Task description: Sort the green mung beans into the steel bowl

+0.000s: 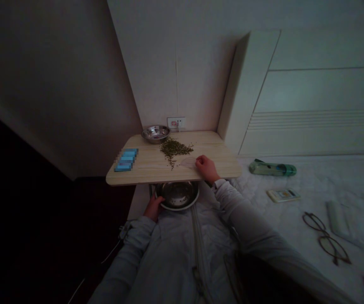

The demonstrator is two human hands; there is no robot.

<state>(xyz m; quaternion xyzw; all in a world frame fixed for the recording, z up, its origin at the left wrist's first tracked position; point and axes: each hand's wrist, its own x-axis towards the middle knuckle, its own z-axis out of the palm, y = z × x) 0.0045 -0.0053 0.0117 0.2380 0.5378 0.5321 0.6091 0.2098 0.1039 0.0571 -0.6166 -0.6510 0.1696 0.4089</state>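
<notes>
A loose pile of small green beans point(175, 148) lies spread on the light wooden table point(152, 169), with a trail toward the front edge. My right hand point(206, 167) is closed, pinching the edge of a thin clear round piece point(186, 162), possibly a plastic lid, flat on the tabletop just in front of the beans. Below the table's front edge, a metal bowl point(179, 195) rests at my lap, with a few small specks inside. My left hand point(154, 207) grips the bowl's left rim.
Another metal bowl point(155, 133) stands at the table's back left. A blurred blue device point(126, 160) lies at the left. Behind is a wall socket point(176, 123). On the bed to the right are a green bottle point(273, 168), a phone point(283, 195) and glasses point(325, 237).
</notes>
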